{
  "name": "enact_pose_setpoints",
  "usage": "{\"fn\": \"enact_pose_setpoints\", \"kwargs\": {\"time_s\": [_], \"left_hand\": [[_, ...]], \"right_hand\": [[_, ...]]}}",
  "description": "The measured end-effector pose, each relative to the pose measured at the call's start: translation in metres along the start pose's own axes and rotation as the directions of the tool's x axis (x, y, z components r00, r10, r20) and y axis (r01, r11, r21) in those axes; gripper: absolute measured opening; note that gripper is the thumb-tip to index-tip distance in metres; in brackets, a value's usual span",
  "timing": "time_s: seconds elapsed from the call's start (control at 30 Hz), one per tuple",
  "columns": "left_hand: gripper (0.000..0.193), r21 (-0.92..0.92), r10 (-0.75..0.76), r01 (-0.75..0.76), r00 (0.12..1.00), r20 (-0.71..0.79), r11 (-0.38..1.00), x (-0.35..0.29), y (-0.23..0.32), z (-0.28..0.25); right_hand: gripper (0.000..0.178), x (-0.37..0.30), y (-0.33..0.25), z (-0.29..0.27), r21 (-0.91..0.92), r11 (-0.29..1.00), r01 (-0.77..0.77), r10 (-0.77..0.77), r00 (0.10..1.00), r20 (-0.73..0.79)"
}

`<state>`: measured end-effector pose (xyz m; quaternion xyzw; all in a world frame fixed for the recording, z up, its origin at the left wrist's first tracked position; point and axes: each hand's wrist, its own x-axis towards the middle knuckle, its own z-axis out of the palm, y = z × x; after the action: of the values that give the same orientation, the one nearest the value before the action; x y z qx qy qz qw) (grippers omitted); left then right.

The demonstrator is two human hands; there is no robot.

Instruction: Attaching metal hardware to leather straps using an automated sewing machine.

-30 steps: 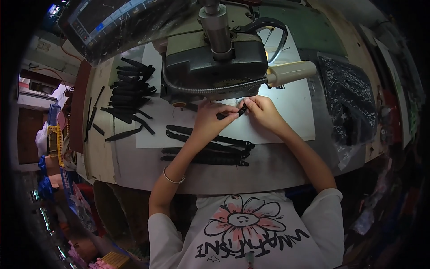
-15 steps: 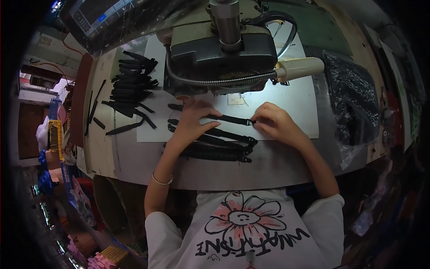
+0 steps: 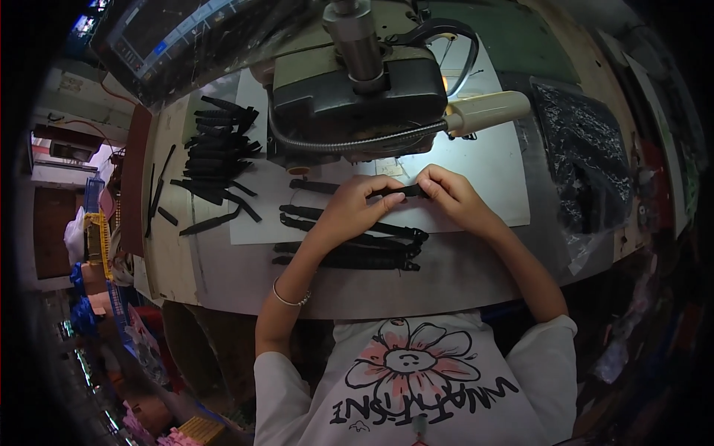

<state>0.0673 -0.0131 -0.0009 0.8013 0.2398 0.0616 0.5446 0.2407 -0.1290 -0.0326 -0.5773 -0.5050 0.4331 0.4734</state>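
A black fabric strap (image 3: 312,186) runs sideways in front of the machine, pinched near its right end by both hands. My left hand (image 3: 361,207) has thumb and fingers closed on it. At the tip, my right hand (image 3: 455,199) grips it too, close to the left fingertips. The left fingers cover part of the strap. Nearer to me, several more black straps (image 3: 346,256) lie roughly parallel, with small fittings at their right ends. My left forearm crosses above some of them.
A dark machine head (image 3: 364,111), seemingly a sewing machine, overhangs the white work plate (image 3: 491,201). A pale lamp (image 3: 487,111) sticks out at its right. Black straps are piled (image 3: 219,152) at left. Clear plastic over dark material (image 3: 584,163) lies at right; a screen (image 3: 186,44) stands upper left.
My left hand has slid right along the strap toward its end, so both hands are now close together. My right hand has shifted slightly up and left. The view has tilted a little.
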Motion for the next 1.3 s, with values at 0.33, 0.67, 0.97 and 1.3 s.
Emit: {"fn": "enact_pose_setpoints", "kwargs": {"time_s": [0.33, 0.67, 0.97, 1.3], "left_hand": [[0.017, -0.014, 0.109, -0.118, 0.956, -0.274, 0.993, -0.03, -0.001, 0.009], [0.01, 0.244, 0.271, -0.165, 0.817, -0.51, 0.956, -0.053, -0.008, 0.031], [0.012, 0.553, 0.542, -0.279, 0.742, -0.395, 0.785, -0.051, -0.021, 0.035], [0.026, 0.537, 0.467, -0.286, 0.852, -0.236, 0.793, -0.068, -0.032, 0.043]], "right_hand": [[0.016, 0.001, -0.024, 0.014, 0.165, 0.985, 0.058, -0.058, 0.998, -0.002], [0.029, -0.011, -0.03, 0.054, -0.676, 0.548, 0.494, -0.728, 0.679, -0.094], [0.016, -0.014, -0.016, 0.069, -0.721, 0.552, 0.418, -0.659, 0.749, -0.07], [0.031, -0.016, -0.017, 0.046, -0.717, 0.523, 0.461, -0.614, 0.788, 0.059]]}}
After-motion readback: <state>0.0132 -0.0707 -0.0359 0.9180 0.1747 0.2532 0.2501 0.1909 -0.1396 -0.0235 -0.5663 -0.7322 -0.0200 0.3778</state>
